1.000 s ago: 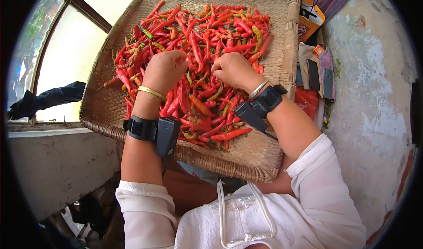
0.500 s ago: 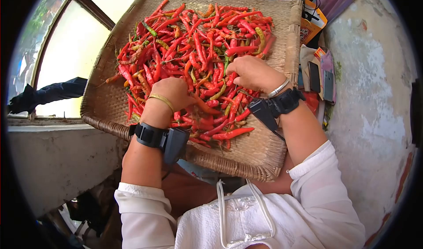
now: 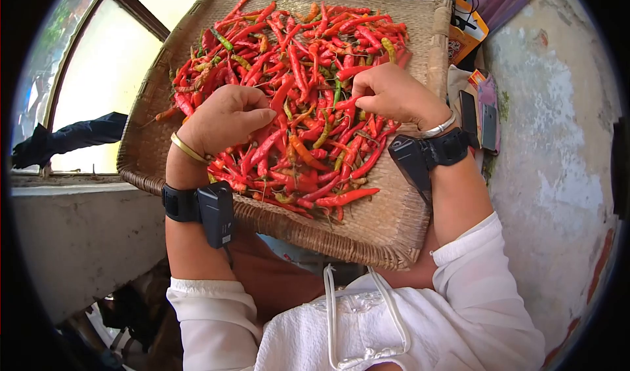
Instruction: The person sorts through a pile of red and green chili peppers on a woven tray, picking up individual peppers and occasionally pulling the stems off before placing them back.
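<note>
A pile of chili peppers (image 3: pixel 302 141), mostly red with some green and yellowish ones, lies in a shallow woven basket (image 3: pixel 394 207). Over the pile's left side, my left hand (image 3: pixel 226 118) is closed with its fingers curled and the thumb pressed in. A red chili lies against its fingertips, but I cannot make out what those fingers hold. On the right, my right hand (image 3: pixel 400 95) pinches a red chili (image 3: pixel 345 103) between thumb and forefinger, just above the other peppers. Each wrist wears a bracelet and a black strapped device.
The basket rests across my lap. Beside its left rim are a window and a dark folded umbrella (image 3: pixel 72 140). Along the right rim stand a phone (image 3: pixel 468 112), an orange packet (image 3: pixel 467 33) and other items, with a worn wall (image 3: pixel 545 148) beyond.
My left hand has moved left and slightly up, uncovering peppers near the pile's middle. My right hand has shifted a little to the right, and a red chili now shows in its pinch.
</note>
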`<state>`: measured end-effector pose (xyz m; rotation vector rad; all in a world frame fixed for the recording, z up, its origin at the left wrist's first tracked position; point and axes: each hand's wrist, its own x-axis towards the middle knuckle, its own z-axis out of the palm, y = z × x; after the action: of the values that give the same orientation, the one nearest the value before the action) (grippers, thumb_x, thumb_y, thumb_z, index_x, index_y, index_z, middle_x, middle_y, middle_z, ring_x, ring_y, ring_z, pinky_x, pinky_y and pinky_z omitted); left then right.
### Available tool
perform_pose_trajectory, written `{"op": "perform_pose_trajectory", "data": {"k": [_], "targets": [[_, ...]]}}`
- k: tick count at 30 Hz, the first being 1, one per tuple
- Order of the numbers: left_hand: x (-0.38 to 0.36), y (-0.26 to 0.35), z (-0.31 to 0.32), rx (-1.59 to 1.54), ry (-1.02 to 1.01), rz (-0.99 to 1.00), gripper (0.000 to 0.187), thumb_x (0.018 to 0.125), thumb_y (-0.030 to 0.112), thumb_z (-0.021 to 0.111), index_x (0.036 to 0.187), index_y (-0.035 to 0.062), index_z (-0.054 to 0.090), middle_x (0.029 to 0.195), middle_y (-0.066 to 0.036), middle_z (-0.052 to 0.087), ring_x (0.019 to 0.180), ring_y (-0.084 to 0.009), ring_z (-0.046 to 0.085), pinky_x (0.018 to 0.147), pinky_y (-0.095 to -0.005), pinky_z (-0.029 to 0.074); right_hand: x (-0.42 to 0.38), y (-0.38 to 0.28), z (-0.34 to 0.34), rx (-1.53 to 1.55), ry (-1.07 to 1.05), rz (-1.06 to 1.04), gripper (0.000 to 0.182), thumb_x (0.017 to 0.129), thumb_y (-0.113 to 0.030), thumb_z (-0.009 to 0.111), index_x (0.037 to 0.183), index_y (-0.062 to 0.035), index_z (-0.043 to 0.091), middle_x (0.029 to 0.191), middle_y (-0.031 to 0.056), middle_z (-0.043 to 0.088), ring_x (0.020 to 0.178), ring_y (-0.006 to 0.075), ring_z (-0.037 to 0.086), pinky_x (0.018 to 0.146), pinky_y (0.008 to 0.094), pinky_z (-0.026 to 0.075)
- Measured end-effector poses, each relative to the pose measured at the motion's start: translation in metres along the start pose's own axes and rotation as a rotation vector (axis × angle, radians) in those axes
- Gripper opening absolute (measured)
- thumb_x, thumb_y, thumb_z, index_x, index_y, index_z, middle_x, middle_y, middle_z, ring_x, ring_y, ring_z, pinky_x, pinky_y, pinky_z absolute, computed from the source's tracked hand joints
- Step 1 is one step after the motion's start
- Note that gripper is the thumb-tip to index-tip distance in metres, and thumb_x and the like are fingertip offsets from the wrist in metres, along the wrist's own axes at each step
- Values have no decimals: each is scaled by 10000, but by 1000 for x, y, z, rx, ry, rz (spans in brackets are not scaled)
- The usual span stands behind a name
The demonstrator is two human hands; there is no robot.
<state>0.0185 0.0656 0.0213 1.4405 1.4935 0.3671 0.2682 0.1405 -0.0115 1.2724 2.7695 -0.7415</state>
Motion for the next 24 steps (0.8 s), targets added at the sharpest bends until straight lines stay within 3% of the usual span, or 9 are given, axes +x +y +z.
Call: {"op": "perform_pose_trajectory", "data": {"k": [2, 5, 7, 8, 11, 14, 18, 20, 24], "targets": [[9, -1, -4, -132, 3, 93, 152, 815, 152, 558, 737, 23, 574, 592, 28, 537, 504, -13, 481, 438, -190, 400, -5, -1, -14, 454, 56, 82, 109, 701, -104, 581, 757, -15, 612, 673, 87, 605, 613, 174, 584, 544, 299, 453], [31, 0, 12, -501, 428, 296, 213, 834, 183, 574, 956, 8, 590, 714, 24, 560, 551, -34, 508, 499, -169, 418, 1, 11, -13, 727, 302, 112, 195, 752, -114, 593, 913, -4, 592, 752, 64, 616, 629, 124, 573, 536, 249, 451], [50, -8, 22, -314, 521, 358, 252, 811, 194, 595, 969, -3, 585, 725, -16, 591, 584, -78, 544, 533, -211, 443, 14, 26, -1, 674, 650, 125, 323, 777, -104, 566, 1087, -16, 535, 764, 31, 563, 643, 95, 541, 545, 242, 429], [56, -13, 26, -121, 612, 416, 295, 788, 205, 616, 982, -15, 581, 736, -56, 622, 617, -122, 580, 566, -253, 468, 11, 20, -3, 673, 652, 123, 323, 777, -104, 566, 1087, -16, 535, 764, 31, 563, 643, 95, 541, 545, 242, 429], [53, -10, 42, 456, 452, 320, 196, 719, 207, 618, 836, 50, 626, 730, -128, 616, 688, -281, 598, 635, -361, 479, 6, 7, 5, 147, 334, -22, 336, 709, -197, 607, 998, -27, 581, 889, 171, 604, 856, 316, 572, 759, 382, 451], [54, -14, 57, 696, 90, 205, 169, 697, 237, 608, 753, 79, 634, 709, -130, 610, 716, -297, 598, 650, -397, 478, 8, -1, 24, 43, -16, -65, 285, 709, -149, 603, 974, -48, 583, 815, 128, 601, 775, 274, 579, 683, 355, 450], [55, -27, 78, 863, 78, 179, 157, 674, 242, 611, 770, 125, 653, 703, -114, 603, 697, -298, 587, 630, -397, 473, 11, -2, 44, -98, 21, -14, 229, 705, -142, 610, 916, -53, 596, 811, 129, 606, 819, 287, 576, 719, 378, 450], [59, -31, 84, 900, 58, 150, 149, 658, 233, 606, 764, 140, 654, 686, -112, 593, 709, -295, 587, 633, -401, 477, 14, -1, 47, -169, -170, 109, 203, 699, -147, 625, 880, -61, 597, 831, 125, 610, 836, 290, 577, 735, 393, 450], [55, -26, 86, 798, -55, 367, 139, 655, 196, 598, 747, 102, 642, 678, -121, 586, 693, -303, 580, 621, -388, 466, 17, 5, 54, -34, -183, 98, 193, 702, -154, 630, 872, -71, 597, 849, 124, 610, 850, 290, 574, 734, 390, 449]]}}
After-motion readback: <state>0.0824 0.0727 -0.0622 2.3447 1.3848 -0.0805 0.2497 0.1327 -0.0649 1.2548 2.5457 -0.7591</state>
